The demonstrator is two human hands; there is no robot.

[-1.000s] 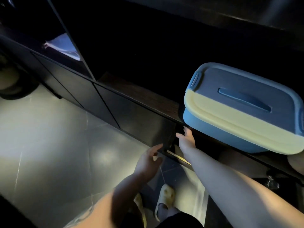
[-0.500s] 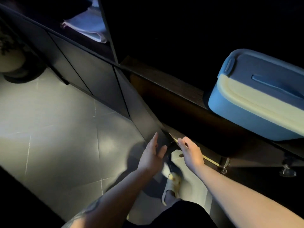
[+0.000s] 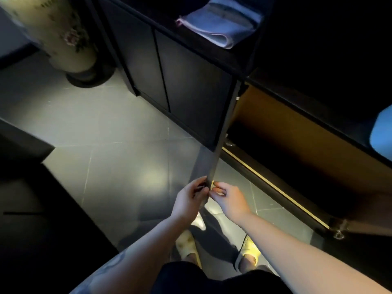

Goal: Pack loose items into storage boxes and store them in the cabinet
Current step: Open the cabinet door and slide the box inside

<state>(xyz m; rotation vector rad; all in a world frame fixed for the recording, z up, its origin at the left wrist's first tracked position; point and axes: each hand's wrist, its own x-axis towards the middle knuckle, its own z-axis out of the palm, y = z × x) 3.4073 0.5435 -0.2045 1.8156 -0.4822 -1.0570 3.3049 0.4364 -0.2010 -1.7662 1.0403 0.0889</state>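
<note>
- My left hand (image 3: 191,200) is on the outer face of the dark flat cabinet door (image 3: 222,132), fingers curled round its free edge, thumb up along the panel.
- My right hand (image 3: 230,199) sits on the other side of that same edge, fingertips (image 3: 216,184) bunched together and touching the door from the inside. Both hands are gripping the one thin panel between them.
- The door stands wide open, edge-on to me, hinged up by the dark cabinet frame (image 3: 237,66).
- Behind it the low compartment (image 3: 297,149) lies open: warm brown inner wall, pale strip along the front lip, very dark inside, so I can't tell what's in there.
- The light blue plastic storage box (image 3: 381,130) shows only as a corner at the right edge, on the shelf above that compartment.
- A folded pale blue cloth (image 3: 220,24) rests on the upper shelf to the left.
- A cream floral ceramic vase (image 3: 59,35) stands on the grey tiled floor (image 3: 106,128), well left of the cabinet.
- My yellow slippers (image 3: 249,251) are planted just below my hands.
</note>
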